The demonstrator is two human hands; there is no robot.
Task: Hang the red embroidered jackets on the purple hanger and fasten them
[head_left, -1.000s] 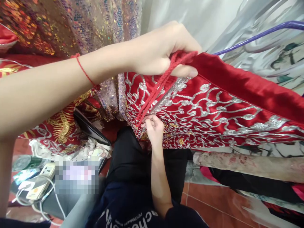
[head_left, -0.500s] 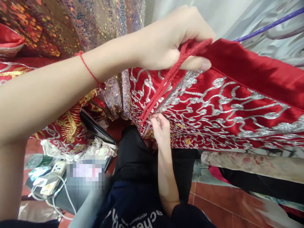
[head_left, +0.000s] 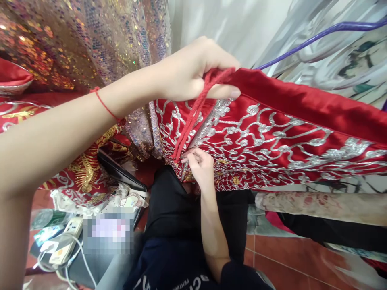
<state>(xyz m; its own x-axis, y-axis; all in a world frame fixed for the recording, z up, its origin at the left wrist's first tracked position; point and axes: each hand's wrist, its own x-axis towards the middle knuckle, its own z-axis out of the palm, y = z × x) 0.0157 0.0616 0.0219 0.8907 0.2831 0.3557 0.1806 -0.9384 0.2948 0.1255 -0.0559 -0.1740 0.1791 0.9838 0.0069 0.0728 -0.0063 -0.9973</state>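
My left hand (head_left: 193,70) is raised high and pinches the top edge of a red garment (head_left: 272,137) covered in silver embroidery, together with the upper end of a red braided cord (head_left: 190,121). The cord runs down and left across the cloth. My right hand (head_left: 199,167) is lower, at the cord's bottom end by the garment's lower corner, fingers closed on it. A thin red string bracelet (head_left: 105,106) circles my left wrist.
Sequined gold fabric (head_left: 90,44) hangs at the upper left. A purple hanger bar (head_left: 317,36) crosses the upper right over plastic-wrapped clothes. A power strip with cables (head_left: 60,245) lies at the lower left. Red floor tiles (head_left: 287,257) show at the lower right.
My left hand, with the garment's top edge and cord, moved down and left after rising half a second ago. My right hand stays at the cord's lower end.
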